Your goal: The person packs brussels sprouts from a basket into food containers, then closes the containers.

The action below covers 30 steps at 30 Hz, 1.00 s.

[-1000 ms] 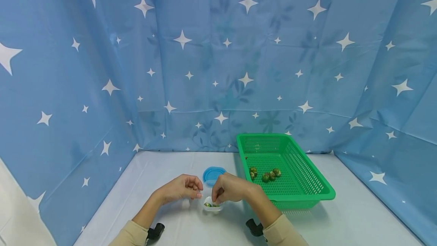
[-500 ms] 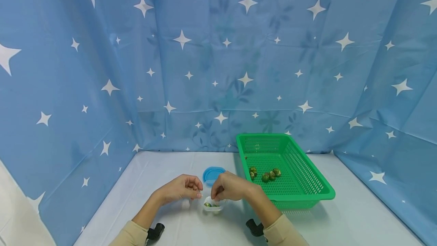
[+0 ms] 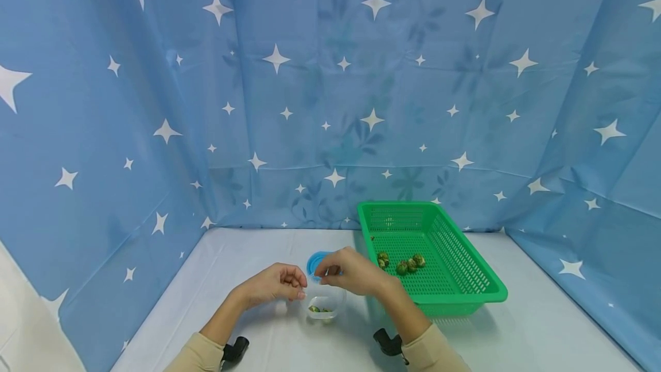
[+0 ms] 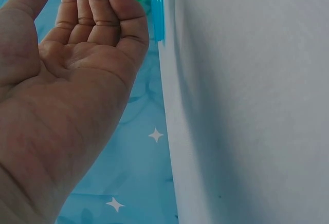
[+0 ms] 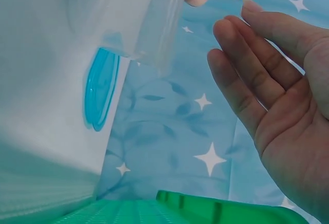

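Note:
A clear plastic container (image 3: 331, 305) with small Brussels sprouts (image 3: 314, 309) at its bottom stands on the white table. My left hand (image 3: 276, 286) is at its left, fingers curled, fingertips right at the rim; whether they pinch it I cannot tell. In the left wrist view the palm of this left hand (image 4: 82, 70) faces the camera and the container is out of frame. My right hand (image 3: 353, 271) hovers above and behind the container. Seen from the right wrist, the right hand (image 5: 272, 80) has loosely bent fingers, the thumb apart, and nothing in it.
Behind the container lies a blue lid (image 3: 314, 259), partly covered by the right hand. A green perforated basket (image 3: 467, 257) stands to the right, with several Brussels sprouts (image 3: 411, 265) inside. A blue starred curtain (image 3: 310, 102) hangs along the table's back and sides.
My right hand has risen up and away from the container's mouth, and its fingers have spread. The left hand and the container have stayed where they were.

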Each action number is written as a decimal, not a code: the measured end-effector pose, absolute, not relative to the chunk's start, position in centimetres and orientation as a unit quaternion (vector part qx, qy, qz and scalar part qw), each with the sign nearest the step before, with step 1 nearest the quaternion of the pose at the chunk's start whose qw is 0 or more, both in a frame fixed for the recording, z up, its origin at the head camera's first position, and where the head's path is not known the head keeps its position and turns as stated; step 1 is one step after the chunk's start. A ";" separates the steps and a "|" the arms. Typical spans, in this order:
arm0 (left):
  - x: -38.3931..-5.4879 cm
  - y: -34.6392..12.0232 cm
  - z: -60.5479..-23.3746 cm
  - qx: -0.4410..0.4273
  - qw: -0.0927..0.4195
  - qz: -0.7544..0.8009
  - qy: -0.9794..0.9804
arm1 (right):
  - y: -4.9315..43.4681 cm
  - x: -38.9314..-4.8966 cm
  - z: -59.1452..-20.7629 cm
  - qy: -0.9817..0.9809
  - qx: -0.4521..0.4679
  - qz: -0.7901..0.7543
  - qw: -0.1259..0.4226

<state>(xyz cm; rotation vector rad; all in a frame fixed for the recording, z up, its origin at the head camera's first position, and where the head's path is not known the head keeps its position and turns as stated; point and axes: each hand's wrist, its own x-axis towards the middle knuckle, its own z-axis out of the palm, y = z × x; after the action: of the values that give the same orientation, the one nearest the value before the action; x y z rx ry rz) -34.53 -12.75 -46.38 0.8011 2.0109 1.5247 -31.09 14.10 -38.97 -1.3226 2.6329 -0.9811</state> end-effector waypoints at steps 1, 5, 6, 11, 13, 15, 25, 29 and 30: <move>-34.5 -12.8 -46.4 0.294 0.245 0.559 0.736 | 14.1 -31.0 -38.9 0.849 -0.422 -0.318 0.018; -34.4 -12.8 -46.2 0.294 0.247 0.561 0.733 | 14.4 -30.9 -38.6 0.854 -0.419 -0.307 -0.008; -34.4 -12.8 -46.2 0.295 0.248 0.561 0.733 | 14.4 -30.9 -38.5 0.855 -0.419 -0.304 -0.017; -34.3 -12.8 -46.1 0.294 0.252 0.563 0.730 | 14.8 -30.7 -38.1 0.854 -0.424 -0.293 -0.068; -34.4 -12.8 -46.1 0.293 0.252 0.563 0.731 | 14.9 -30.6 -37.9 0.853 -0.424 -0.291 -0.087; -34.4 -12.8 -46.1 0.292 0.252 0.563 0.731 | 15.0 -30.5 -37.7 0.855 -0.417 -0.290 -0.106; -34.4 -12.8 -46.3 0.289 0.246 0.558 0.737 | 15.8 -30.0 -36.2 0.845 -0.385 -0.310 -0.202; -34.5 -12.8 -46.3 0.289 0.243 0.556 0.741 | 16.3 -30.1 -35.4 0.841 -0.377 -0.312 -0.230; -34.5 -12.8 -46.3 0.289 0.243 0.556 0.741 | 16.4 -30.1 -35.2 0.842 -0.375 -0.311 -0.233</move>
<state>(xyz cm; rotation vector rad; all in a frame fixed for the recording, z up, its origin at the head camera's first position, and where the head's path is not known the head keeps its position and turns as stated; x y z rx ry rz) -34.55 -12.81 -46.32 0.7894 2.0250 1.5183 -30.06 16.39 -35.21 -1.3916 3.1262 -1.1559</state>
